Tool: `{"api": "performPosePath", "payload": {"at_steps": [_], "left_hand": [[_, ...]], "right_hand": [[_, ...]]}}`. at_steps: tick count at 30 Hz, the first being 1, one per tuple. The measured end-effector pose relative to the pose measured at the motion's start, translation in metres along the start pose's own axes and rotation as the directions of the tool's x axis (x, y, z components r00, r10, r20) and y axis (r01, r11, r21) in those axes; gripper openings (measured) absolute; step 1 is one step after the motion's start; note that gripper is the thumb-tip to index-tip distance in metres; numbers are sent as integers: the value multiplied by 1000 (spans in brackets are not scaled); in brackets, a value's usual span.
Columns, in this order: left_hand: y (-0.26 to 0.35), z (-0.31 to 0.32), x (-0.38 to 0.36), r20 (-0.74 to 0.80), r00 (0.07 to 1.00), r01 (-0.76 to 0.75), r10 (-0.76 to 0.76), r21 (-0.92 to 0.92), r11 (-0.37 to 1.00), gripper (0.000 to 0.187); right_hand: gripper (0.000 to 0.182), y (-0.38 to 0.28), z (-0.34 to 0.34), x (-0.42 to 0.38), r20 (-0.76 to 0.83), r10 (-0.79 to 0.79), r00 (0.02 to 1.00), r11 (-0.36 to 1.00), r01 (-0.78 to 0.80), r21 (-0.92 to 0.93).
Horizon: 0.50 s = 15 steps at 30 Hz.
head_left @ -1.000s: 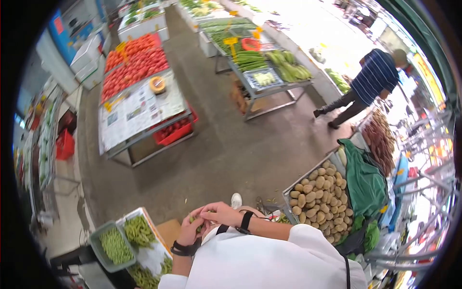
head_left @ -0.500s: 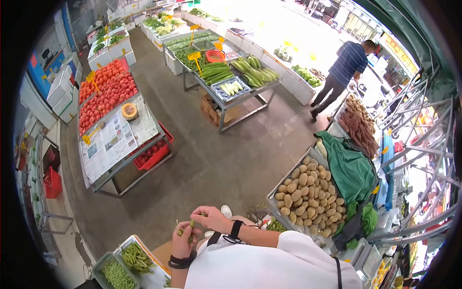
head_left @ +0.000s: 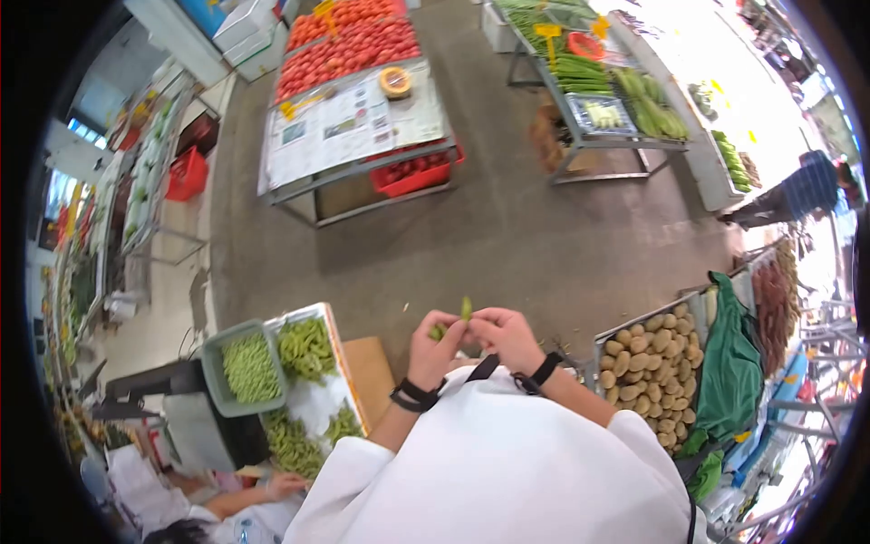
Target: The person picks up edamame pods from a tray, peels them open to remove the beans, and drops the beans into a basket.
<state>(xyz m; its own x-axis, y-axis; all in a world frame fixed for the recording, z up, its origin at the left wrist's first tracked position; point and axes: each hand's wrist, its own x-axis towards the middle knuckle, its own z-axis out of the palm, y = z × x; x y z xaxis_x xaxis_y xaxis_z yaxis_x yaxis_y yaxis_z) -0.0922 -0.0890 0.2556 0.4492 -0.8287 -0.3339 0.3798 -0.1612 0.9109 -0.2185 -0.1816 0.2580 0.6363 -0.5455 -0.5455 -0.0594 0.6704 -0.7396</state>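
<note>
My left hand (head_left: 431,354) and my right hand (head_left: 509,341) meet in front of my body, fingertips pinched together. An upright green pea pod (head_left: 467,308) sticks up between them, gripped from both sides. More green pods (head_left: 438,332) show in the curled fingers of my left hand. To the left, a grey-green tub (head_left: 210,363) holds shelled green peas (head_left: 251,369). Beside it a white foam tray (head_left: 313,396) carries heaps of pods (head_left: 306,349). At its lower end is another person's hand (head_left: 288,487), close to a pod pile (head_left: 292,442).
A crate of potatoes (head_left: 648,363) stands to my right, with a green cloth (head_left: 732,340) beyond it. Ahead is a tomato table (head_left: 353,59) with newspaper and a cut pumpkin (head_left: 395,82). A vegetable table (head_left: 625,142) stands farther right; a person (head_left: 807,190) walks beyond it.
My view has swung left and down, bringing the tub, tray and another person's hand further into sight. Both my hands remain together, and the pod between them now points upright.
</note>
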Motion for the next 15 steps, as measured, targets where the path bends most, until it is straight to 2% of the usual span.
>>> {"api": "performPosePath", "payload": {"at_steps": [3, 10, 13, 15], "left_hand": [[-6, -4, 0, 2, 1000, 10, -10, -14, 1000, 7], [-5, -10, 3, 75, 997, 25, -20, -67, 997, 7], [-4, -8, 3, 84, 996, 23, -18, -64, 998, 7], [-2, -9, 4, 151, 986, 97, -67, -201, 975, 7]], "right_hand": [[11, -3, 0, 1, 48, 20, 999, 999, -22, 37], [5, 1, 0, 9, 29, 19, 999, 999, -20, 48], [1, 3, 1, 10, 32, 26, 999, 991, -29, 128], [3, 7, 3, 12, 33, 32, 999, 979, -38, 199]]}}
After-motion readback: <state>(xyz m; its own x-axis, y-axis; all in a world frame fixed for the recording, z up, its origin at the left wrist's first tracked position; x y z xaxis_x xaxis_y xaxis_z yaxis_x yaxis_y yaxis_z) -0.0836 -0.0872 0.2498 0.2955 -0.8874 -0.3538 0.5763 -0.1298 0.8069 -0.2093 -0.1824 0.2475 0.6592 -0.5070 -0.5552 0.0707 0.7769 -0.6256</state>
